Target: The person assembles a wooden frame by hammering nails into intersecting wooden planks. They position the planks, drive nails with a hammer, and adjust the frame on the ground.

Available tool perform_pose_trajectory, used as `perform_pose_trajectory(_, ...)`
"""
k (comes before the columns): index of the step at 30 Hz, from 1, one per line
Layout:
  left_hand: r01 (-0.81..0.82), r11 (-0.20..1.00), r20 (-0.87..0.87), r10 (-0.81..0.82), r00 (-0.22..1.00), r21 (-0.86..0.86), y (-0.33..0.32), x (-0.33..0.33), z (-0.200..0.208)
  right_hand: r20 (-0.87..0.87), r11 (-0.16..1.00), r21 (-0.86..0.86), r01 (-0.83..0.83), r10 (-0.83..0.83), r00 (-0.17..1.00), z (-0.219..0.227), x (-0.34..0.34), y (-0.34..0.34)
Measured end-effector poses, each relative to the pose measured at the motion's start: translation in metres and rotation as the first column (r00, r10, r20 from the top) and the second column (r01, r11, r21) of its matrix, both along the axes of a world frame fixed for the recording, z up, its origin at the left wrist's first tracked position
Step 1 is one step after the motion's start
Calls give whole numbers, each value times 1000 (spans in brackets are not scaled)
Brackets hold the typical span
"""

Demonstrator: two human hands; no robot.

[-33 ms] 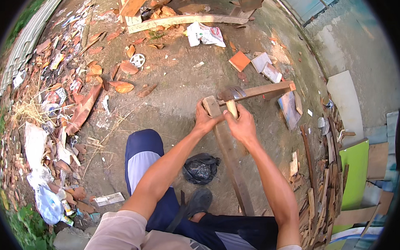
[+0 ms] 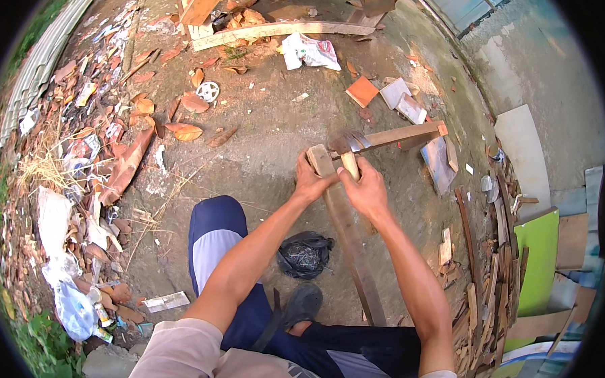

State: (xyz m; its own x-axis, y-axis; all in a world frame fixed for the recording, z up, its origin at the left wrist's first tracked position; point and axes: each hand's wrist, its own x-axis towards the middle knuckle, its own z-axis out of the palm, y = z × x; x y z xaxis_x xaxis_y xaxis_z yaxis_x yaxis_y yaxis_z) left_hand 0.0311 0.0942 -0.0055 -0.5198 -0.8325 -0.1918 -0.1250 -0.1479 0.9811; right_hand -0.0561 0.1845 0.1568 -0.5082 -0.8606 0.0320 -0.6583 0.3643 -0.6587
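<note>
My left hand [image 2: 309,180] is wrapped round the upper end of a long wooden beam [image 2: 353,255], which slants down past my legs. A second wooden piece [image 2: 409,133] meets it near that end and stretches off to the right. In my right hand [image 2: 367,190] is a claw hammer [image 2: 349,163], gripped by its pale wooden handle. The dark hammer head rests at or just above the spot where the two pieces meet; actual contact is unclear. Whether a nail sits under it cannot be seen. Below my hands, an open black plastic bag [image 2: 304,254] holds small thin bits.
Dry leaves and litter [image 2: 124,168] cover the left ground. Ahead lies a wooden frame [image 2: 282,30] with a white packet [image 2: 310,51] beside it. Tile pieces [image 2: 362,91] lie at the far right. Scrap wood [image 2: 491,285] and a green board [image 2: 537,263] line the right wall.
</note>
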Motion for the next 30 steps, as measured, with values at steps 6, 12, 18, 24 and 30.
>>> perform_pose_trajectory(6, 49, 996, 136, -38, 990, -79, -8, -9, 7, 40, 973, 230, -25, 16, 999, 7, 3, -5)
perform_pose_trajectory(12, 46, 999, 165, -48, 985, 12, -9, -6, 27, 93, 999, -47, 15, -11, 996, 38, 1, -11)
perform_pose_trajectory(18, -159, 935, 117, 128, 985, 316, 18, -13, 44, 96, 998, 53, 18, -23, 995, 44, -6, -16)
perform_pose_trajectory(24, -259, 929, 312, 171, 935, 265, 47, -19, 65, 90, 993, 114, 12, -23, 996, 7, -18, -5)
perform_pose_trajectory(30, -113, 867, 161, 39, 986, 486, 41, -13, 50, 106, 993, 74, -91, 83, 991, 10, -21, -11)
